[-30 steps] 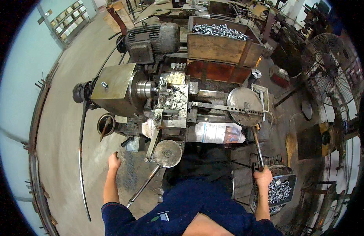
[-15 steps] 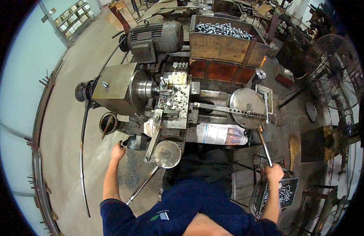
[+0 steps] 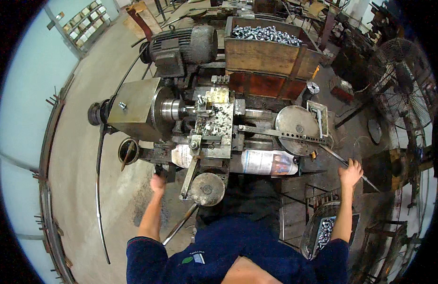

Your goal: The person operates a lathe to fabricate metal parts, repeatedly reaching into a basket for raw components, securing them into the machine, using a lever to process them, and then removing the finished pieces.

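My right hand (image 3: 350, 173) is closed around a long metal lever (image 3: 331, 152), which slants out to the right from a round steel disc (image 3: 299, 128). A bar with a row of holes joins that disc to the machine's slide. My left hand (image 3: 157, 183) looks closed by a dark part at the machine's left front; what it grips, if anything, is hidden. A smaller disc (image 3: 206, 190) with its own rod handle (image 3: 180, 224) stands to the right of it. Between the hands lies the tool slide (image 3: 216, 118), strewn with metal chips, facing a shiny spindle chuck (image 3: 170, 109).
Behind the slide a wooden bin (image 3: 261, 56) holds many small metal pieces, and a crate (image 3: 324, 236) of similar pieces sits by my right forearm. A motor (image 3: 183, 49) stands at back left, a fan (image 3: 396, 85) at right. A round pot (image 3: 129, 150) hangs at left.
My right hand has moved up and to the right, swinging the lever outward. My left hand has shifted right. The slide and small disc have moved rightward, and the small disc's rod has shifted too.
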Demonstrator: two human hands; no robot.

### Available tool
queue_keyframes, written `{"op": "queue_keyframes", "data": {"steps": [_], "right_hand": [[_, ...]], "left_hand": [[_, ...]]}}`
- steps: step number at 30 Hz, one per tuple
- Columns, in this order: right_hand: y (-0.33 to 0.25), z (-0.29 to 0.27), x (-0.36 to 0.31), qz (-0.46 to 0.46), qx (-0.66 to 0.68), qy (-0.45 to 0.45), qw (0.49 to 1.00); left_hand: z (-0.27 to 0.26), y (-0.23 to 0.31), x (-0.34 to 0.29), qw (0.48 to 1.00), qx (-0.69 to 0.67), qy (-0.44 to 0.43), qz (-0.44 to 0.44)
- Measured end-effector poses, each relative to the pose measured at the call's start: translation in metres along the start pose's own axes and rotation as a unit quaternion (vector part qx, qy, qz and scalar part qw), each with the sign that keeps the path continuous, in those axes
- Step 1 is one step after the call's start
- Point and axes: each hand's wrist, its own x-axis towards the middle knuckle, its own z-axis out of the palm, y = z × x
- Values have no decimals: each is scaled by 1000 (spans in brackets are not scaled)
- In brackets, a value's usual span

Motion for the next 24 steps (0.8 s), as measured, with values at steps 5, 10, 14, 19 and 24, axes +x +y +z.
{"op": "queue_keyframes", "data": {"steps": [5,10,14,19,24], "right_hand": [[-1,-14,-18,-41,75,28,996],[-59,-54,5,-144,249,52,956],[-181,-117,10,-297,402,67,863],[-348,-193,-10,-534,483,117,684],[-463,-221,-32,-664,246,57,704]], "left_hand": [[-19,-11,5,983,32,-12,183],[-42,-8,4,978,79,-18,191],[-47,-23,-5,979,-24,-93,181],[-170,-38,-7,962,-196,-118,150],[-296,-84,-41,959,-148,217,106]]}}
